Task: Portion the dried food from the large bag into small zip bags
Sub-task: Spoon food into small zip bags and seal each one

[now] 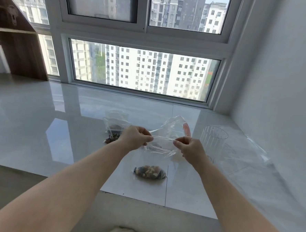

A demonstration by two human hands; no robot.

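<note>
Hands pinching unlabelled zip bag rim, food visible inside

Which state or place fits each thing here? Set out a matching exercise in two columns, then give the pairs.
Things
1. Glass cup
2. Held zip bag
3. Nearest filled bag
4. Shelf

States or places
A. lying on the tiles, holding dried food
B. standing upright at the right, empty
C. pinched at its top edge by the left hand and the right hand
D. wooden, at the far left by the window

Pairs: 1-B, 2-C, 3-A, 4-D
</note>
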